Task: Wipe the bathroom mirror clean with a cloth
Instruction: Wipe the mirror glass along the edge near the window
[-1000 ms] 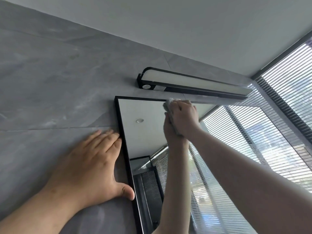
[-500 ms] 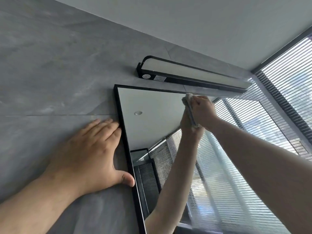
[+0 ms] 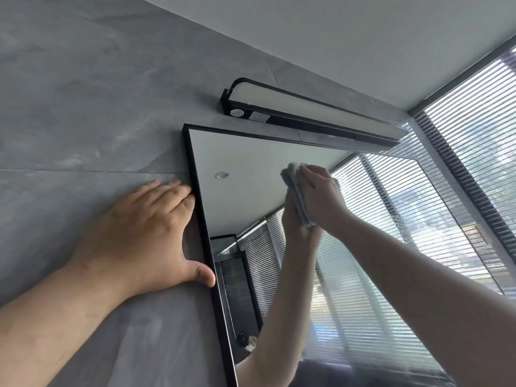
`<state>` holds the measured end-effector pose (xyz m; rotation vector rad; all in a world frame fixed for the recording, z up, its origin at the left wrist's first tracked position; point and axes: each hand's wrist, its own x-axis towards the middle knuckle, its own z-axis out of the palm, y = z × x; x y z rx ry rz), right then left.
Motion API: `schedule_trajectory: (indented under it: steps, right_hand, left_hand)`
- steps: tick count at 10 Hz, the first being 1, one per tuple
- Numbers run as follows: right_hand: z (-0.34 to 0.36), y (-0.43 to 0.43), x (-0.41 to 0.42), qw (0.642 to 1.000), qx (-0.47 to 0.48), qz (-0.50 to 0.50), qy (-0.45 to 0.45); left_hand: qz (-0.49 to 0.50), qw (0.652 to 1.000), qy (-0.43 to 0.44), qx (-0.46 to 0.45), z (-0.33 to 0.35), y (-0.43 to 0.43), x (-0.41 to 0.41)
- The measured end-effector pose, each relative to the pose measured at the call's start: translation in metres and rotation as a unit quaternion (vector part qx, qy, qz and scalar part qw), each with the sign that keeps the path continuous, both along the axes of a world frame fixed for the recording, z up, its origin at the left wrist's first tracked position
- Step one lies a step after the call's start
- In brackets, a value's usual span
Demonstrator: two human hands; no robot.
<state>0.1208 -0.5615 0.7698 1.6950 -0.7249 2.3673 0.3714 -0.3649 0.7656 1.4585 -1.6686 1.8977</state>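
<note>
The small grey folded cloth point(image 3: 293, 177) is soft, light and limp, so I judge it works best bunched under a palm; the right hand point(image 3: 321, 196) curls round it and presses it on the black-framed rectangular mirror point(image 3: 245, 169), near its top edge at twelve o'clock. The glass looks rigid, slick and breakable. The left hand point(image 3: 139, 233) lies spread flat on the grey tiled wall point(image 3: 83, 107), at nine o'clock beside the frame. One cloth, one mirror, one black bar lamp point(image 3: 307, 118), two hands.

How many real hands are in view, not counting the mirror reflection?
2: the left hand lies flat on the grey wall beside the mirror; the right hand presses the cloth on the glass.
</note>
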Motion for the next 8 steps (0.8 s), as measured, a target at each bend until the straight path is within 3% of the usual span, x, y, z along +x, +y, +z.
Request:
schedule_trajectory:
  steps: [2, 3, 5, 6, 7, 8]
  right_hand:
    - [-0.032, 0.055, 0.048, 0.983, -0.062, -0.09, 0.146]
    - [-0.04, 0.05, 0.052, 0.977, -0.09, -0.11, 0.16]
    - [-0.038, -0.005, -0.01, 0.993, 0.067, -0.081, 0.053]
    - [-0.059, -0.025, -0.048, 0.983, 0.166, -0.04, -0.06]
    - [-0.081, -0.037, -0.051, 0.973, 0.183, -0.004, -0.144]
    - [-0.082, -0.026, -0.034, 0.949, 0.092, 0.119, -0.278]
  left_hand:
    - [-0.008, 1.0, 0.0, 0.0, -0.001, -0.001, -0.001]
    - [-0.017, 1.0, 0.004, 0.0, 0.0, -0.003, 0.001]
    - [-0.023, 1.0, -0.005, -0.002, 0.001, -0.007, 0.002]
    - [-0.03, 0.999, -0.016, -0.01, 0.002, -0.006, 0.002]
    - [-0.031, 0.999, -0.018, -0.012, 0.001, -0.007, 0.002]
    - [-0.04, 0.999, -0.026, -0.021, 0.001, -0.007, 0.001]
